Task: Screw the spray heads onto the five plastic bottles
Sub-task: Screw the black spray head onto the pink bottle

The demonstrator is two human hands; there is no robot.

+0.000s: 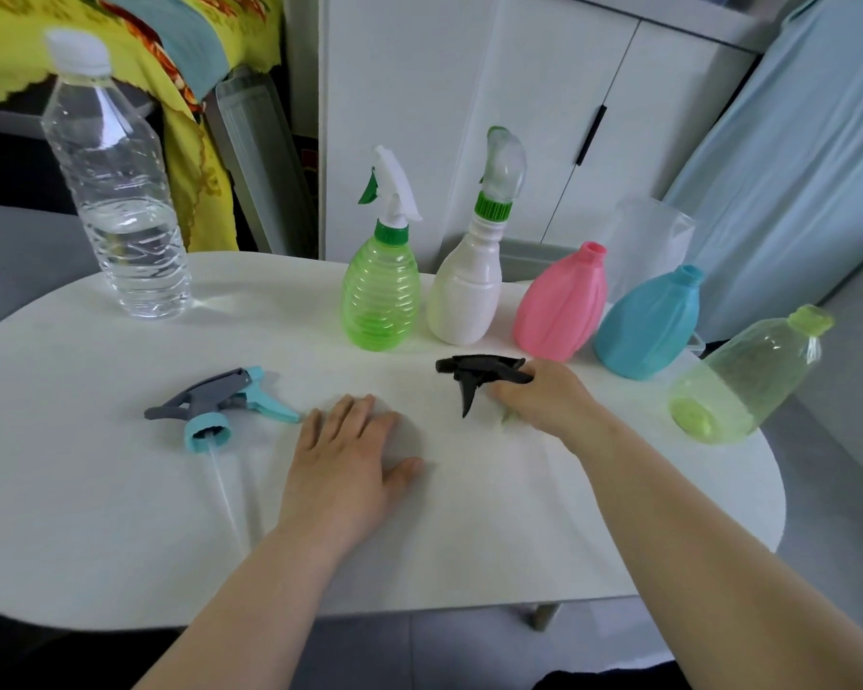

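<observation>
Black spray head (474, 371) held by right hand (539, 396), fingers curled; left hand (345, 460) flat, fingers straight, on table (120, 490).

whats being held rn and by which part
The right hand grips the black spray head at its rear end, opposite the nozzle. The left hand lies flat on the table, holding nothing.
</observation>
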